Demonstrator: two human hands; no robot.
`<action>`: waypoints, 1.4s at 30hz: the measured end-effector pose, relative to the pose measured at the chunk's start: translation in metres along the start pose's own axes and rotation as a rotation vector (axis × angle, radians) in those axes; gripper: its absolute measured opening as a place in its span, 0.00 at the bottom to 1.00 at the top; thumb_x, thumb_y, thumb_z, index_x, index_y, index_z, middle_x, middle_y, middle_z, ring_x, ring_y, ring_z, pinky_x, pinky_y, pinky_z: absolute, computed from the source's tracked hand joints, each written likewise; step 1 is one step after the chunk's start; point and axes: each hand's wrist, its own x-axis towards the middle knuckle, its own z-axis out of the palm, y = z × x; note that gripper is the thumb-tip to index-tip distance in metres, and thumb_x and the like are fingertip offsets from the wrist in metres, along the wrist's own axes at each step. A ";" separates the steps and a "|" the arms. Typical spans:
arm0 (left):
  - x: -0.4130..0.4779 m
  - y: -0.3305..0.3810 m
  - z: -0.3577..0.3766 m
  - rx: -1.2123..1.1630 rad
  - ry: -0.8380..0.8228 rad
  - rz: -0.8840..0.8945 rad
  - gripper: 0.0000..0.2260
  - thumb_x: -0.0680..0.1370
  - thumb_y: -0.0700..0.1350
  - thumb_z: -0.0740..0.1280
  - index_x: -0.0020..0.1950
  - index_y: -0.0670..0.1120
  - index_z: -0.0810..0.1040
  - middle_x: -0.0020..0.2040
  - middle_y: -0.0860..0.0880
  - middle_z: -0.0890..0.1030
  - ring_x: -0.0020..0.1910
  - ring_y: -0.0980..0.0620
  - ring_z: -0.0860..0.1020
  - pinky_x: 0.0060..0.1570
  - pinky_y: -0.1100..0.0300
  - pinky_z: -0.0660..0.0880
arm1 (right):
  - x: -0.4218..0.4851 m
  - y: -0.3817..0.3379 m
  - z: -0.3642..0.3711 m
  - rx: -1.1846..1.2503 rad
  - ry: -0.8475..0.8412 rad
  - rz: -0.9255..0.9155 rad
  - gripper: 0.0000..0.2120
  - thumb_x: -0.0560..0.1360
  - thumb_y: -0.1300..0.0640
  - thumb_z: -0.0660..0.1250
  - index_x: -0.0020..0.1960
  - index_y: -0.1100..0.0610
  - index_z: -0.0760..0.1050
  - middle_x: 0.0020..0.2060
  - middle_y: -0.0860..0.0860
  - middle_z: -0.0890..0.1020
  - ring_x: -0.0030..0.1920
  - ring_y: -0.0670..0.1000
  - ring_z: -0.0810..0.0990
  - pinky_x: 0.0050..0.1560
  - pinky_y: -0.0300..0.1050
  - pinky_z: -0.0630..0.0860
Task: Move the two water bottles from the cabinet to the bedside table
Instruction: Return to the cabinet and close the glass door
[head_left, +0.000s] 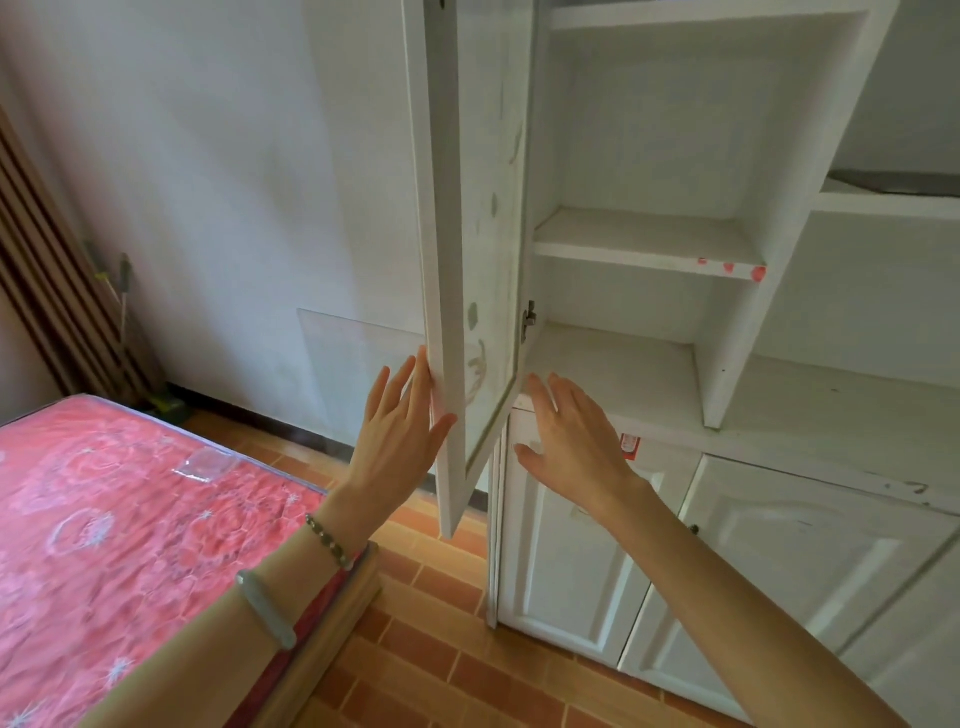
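Note:
A white cabinet (727, 364) stands against the wall with its tall upper door (467, 234) swung open toward me. Two shelves (644, 236) inside the open compartment show bare white boards. No water bottle is in view, and no bedside table either. My left hand (400, 436) rests flat against the outer face of the door near its lower edge, fingers spread. My right hand (566, 441) hovers open just right of the door's lower corner, in front of the cabinet counter, holding nothing.
A bed with a red patterned mattress (130, 519) in plastic wrap fills the lower left, its wooden frame close to my left forearm. Closed lower cabinet doors (571, 561) sit below the counter. The floor is orange tile (441, 649). Wooden slats (47, 260) lean at the far left.

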 end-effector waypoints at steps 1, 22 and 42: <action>0.000 0.002 0.001 -0.003 0.003 0.006 0.31 0.79 0.56 0.51 0.74 0.35 0.51 0.72 0.40 0.66 0.72 0.42 0.61 0.72 0.45 0.53 | -0.002 0.004 0.000 0.001 -0.003 0.007 0.37 0.74 0.47 0.64 0.74 0.59 0.50 0.71 0.62 0.60 0.71 0.61 0.59 0.69 0.54 0.62; 0.041 0.146 0.062 -0.182 -0.022 0.212 0.34 0.78 0.52 0.59 0.75 0.37 0.46 0.75 0.37 0.51 0.74 0.37 0.53 0.69 0.38 0.58 | -0.094 0.095 -0.048 -0.050 0.079 0.347 0.35 0.74 0.50 0.65 0.73 0.59 0.51 0.72 0.60 0.60 0.71 0.59 0.58 0.68 0.50 0.59; 0.158 0.272 0.158 -0.034 -0.041 0.177 0.38 0.75 0.59 0.63 0.76 0.45 0.48 0.76 0.42 0.56 0.74 0.41 0.55 0.63 0.29 0.58 | -0.087 0.233 -0.051 -0.103 0.064 0.412 0.34 0.76 0.49 0.62 0.73 0.61 0.50 0.72 0.61 0.60 0.71 0.59 0.59 0.70 0.51 0.58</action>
